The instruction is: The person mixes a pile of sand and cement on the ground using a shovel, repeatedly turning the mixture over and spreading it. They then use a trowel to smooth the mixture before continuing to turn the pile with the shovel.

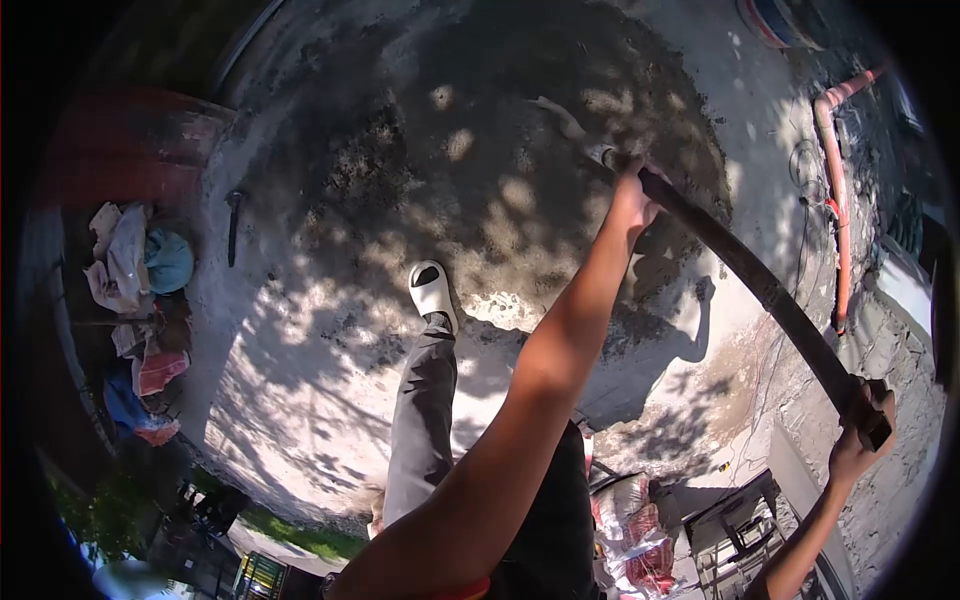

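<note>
A shovel (pixel 755 268) with a long dark handle slants across the right half of the head view. My left hand (pixel 635 195) is wrapped round the lower part of its handle. Farther right and lower, my right hand (pixel 865 430) grips the squared end of the handle. The shovel's metal end points into a broad patch of wet grey mortar (pixel 480 130) on the ground, and much of the blade is hidden in it. My left foot, in a white slide sandal (pixel 431 290), stands at the near edge of the wet patch.
A hammer-like tool (pixel 233 228) lies on the concrete at left. Beyond it are crumpled sacks (pixel 125 260) and a blue-green bundle (pixel 168 260). An orange pipe (pixel 838 200) runs along the right side. A bucket (pixel 780 22) is at the top right. Red-white sacks (pixel 635 535) lie below.
</note>
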The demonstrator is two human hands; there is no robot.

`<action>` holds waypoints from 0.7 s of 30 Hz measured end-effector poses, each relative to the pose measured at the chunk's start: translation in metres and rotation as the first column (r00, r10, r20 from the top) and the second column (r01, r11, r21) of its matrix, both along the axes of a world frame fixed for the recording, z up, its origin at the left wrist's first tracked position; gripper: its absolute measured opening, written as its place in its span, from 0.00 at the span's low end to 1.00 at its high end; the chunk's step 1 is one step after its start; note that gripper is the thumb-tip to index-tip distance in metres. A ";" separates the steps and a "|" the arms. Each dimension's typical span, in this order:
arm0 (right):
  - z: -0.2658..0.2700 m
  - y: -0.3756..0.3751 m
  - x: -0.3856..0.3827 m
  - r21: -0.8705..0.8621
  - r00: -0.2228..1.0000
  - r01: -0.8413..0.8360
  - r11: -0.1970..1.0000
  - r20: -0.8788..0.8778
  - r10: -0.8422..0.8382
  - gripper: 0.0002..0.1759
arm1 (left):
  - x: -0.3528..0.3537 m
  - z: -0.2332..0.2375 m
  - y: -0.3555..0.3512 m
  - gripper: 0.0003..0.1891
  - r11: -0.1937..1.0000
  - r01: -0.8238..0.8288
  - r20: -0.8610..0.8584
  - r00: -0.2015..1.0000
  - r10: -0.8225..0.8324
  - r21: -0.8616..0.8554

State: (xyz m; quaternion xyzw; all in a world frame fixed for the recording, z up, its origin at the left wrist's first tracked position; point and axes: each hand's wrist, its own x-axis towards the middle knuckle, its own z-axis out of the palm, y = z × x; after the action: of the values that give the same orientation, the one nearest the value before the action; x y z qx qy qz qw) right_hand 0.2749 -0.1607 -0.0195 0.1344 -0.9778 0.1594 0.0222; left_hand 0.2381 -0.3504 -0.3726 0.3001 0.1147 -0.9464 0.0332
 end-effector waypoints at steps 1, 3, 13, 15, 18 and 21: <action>-0.007 0.011 0.009 0.014 0.992 -0.001 1.000 -0.127 0.003 0.08 | 0.008 -0.009 0.004 0.08 0.999 -0.011 0.035 0.999 0.013 -0.051; -0.001 -0.012 0.046 0.072 0.997 -0.021 0.997 -0.075 0.026 0.06 | 0.040 -0.019 0.006 0.08 0.999 0.007 0.037 0.999 -0.006 -0.036; -0.004 0.003 0.215 0.372 0.975 -0.218 0.902 0.122 0.186 0.05 | 0.143 -0.004 -0.006 0.06 0.984 0.133 0.198 0.968 -0.155 0.117; -0.011 -0.001 0.232 0.203 0.955 -0.281 0.938 0.154 0.253 0.06 | 0.170 -0.010 0.010 0.06 0.982 0.163 0.259 0.948 -0.183 0.095; -0.024 -0.004 0.252 -0.029 0.899 -0.435 0.900 0.050 0.435 0.07 | 0.186 -0.013 0.009 0.06 0.962 0.050 0.188 0.977 -0.103 0.268; -0.037 0.043 0.296 -0.066 0.891 -0.391 0.918 0.224 0.395 0.12 | 0.216 -0.019 0.018 0.06 0.979 0.104 0.166 0.977 -0.134 0.177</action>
State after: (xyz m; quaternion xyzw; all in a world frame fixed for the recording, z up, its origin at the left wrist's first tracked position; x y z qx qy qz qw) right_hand 0.5711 -0.1177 -0.0564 0.3094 -0.9246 0.1846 -0.1242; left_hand 0.4544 -0.3327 -0.3914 0.3912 0.1722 -0.9032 -0.0389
